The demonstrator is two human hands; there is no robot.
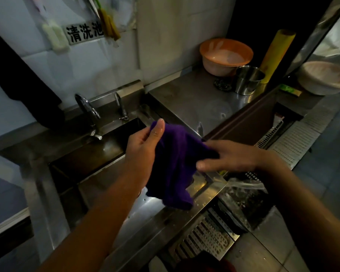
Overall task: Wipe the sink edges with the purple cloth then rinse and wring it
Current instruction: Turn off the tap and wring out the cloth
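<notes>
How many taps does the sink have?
2. A curved tap stands at the back left of the sink, and a thinner, straighter tap stands just to its right. More could be hidden behind the hands and the purple cloth.

Dim kitchen, white tiled wall (71, 61); steel counter (194, 99), grey floor tiles (322, 193)

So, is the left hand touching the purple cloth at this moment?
Touching. The head view shows the left hand holding the purple cloth, thumb lying against its top edge while the rest hangs down.
</notes>
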